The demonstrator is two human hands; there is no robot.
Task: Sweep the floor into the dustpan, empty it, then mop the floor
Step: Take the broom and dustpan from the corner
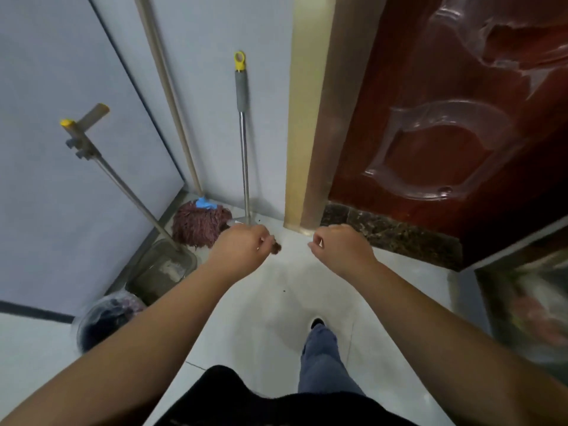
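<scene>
Both arms are stretched forward and down over the pale tiled floor [307, 290]. The left hand [241, 245] is held knuckles up with its fingers curled, and a small brown tuft [276, 248] is seen at its fingertips; whether it is pinched or merely lies behind them cannot be told. The right hand [338, 245] is likewise curled, nothing being visibly held in it.

Three long-handled tools are counted in the corner beyond the left hand. A string mop [199, 224] with a reddish-brown head is leant into the corner, its pole cut off at the top edge. A steel pole with a grey grip and yellow loop [242, 142] is stood against the wall just beyond the left hand, its foot hidden behind the knuckles. A metal dustpan [166, 269] on a slanted handle is set to the left of the left hand, pale debris being seen in its tray. A bin lined with a plastic bag [104, 321] is placed under the left forearm, partly covered by it.

One dark wooden door [445, 118] is seen beyond the right hand. One trouser leg and shoe are visible between the arms.
</scene>
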